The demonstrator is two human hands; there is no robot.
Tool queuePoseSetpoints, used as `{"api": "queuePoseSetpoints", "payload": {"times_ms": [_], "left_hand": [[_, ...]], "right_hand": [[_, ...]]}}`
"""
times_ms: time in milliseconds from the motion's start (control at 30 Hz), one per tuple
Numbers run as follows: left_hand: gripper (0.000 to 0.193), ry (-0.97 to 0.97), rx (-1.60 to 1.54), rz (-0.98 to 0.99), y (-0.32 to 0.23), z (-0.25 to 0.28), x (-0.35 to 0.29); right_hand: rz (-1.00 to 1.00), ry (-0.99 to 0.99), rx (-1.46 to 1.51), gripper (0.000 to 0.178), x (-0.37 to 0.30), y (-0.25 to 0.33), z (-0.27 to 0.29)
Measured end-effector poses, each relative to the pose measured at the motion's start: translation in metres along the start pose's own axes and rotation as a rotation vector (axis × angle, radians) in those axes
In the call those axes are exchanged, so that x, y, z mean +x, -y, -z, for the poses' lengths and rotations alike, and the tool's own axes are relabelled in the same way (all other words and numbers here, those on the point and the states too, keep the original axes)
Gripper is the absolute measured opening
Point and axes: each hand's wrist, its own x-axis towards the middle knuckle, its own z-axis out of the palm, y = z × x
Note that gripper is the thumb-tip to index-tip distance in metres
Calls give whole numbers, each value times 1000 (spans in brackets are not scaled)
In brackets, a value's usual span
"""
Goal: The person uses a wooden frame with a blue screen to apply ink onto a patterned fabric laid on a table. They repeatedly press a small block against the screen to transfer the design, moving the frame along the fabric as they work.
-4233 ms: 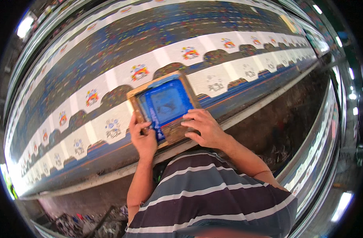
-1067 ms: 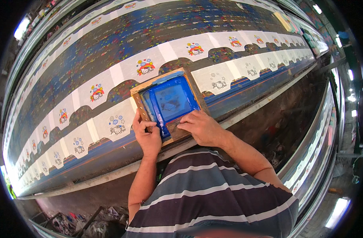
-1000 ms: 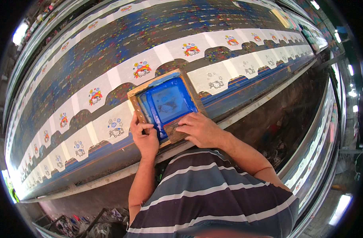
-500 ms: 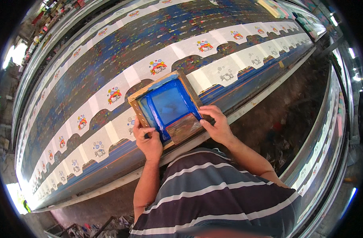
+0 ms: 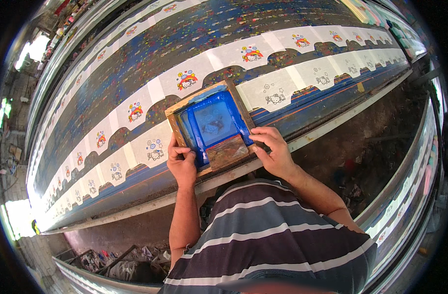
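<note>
A wooden-framed printing screen point(image 5: 215, 120) with blue mesh lies on the near edge of a long table, over the front strip of white fabric. Through its mesh a faint cartoon outline shows. Across the frame's near side sits a brown squeegee board point(image 5: 229, 154). My left hand point(image 5: 181, 162) grips the frame's left side near the lower corner, fingers outside and thumb on top. My right hand point(image 5: 272, 149) pinches the right side near its lower corner. To the right of the frame, the fabric strip point(image 5: 302, 77) bears grey line drawings; to the left, drawings with blue parts.
The long table point(image 5: 204, 54) is paint-spotted. Further fabric strips point(image 5: 224, 60) with coloured cartoon prints run along it. A metal rail point(image 5: 326, 128) edges the near side. Below on the left lies a heap of scraps point(image 5: 135, 264); another printed table point(image 5: 405, 196) stands at the right.
The view has shifted a little. Within the screen's mesh, the drawing underneath now shows more clearly. Both hands keep hold of the frame, which has settled over a drawing further along the strip.
</note>
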Motion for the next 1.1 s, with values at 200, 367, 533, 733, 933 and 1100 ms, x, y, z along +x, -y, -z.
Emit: {"api": "queuePoseSetpoints", "payload": {"times_ms": [200, 367, 533, 733, 933, 1100], "left_hand": [[26, 11, 62, 2, -4, 0, 0], [25, -14, 25, -8, 3, -1, 0], [24, -2, 30, 49, 5, 0, 0], [23, -10, 75, 34, 8, -1, 1], [22, -24, 185, -40, 9, -4, 1], [22, -38, 278, -145, 13, -5, 1]], "right_hand": [[239, 154, -123, 39, 9, 23, -11], [401, 303, -341, 37, 21, 29, -24], [458, 375, -448, 29, 39, 32, -34], [370, 463, -441, 32, 58, 29, -34], [328, 475, -396, 38, 41, 34, -27], [343, 390, -406, 39, 41, 24, -38]]}}
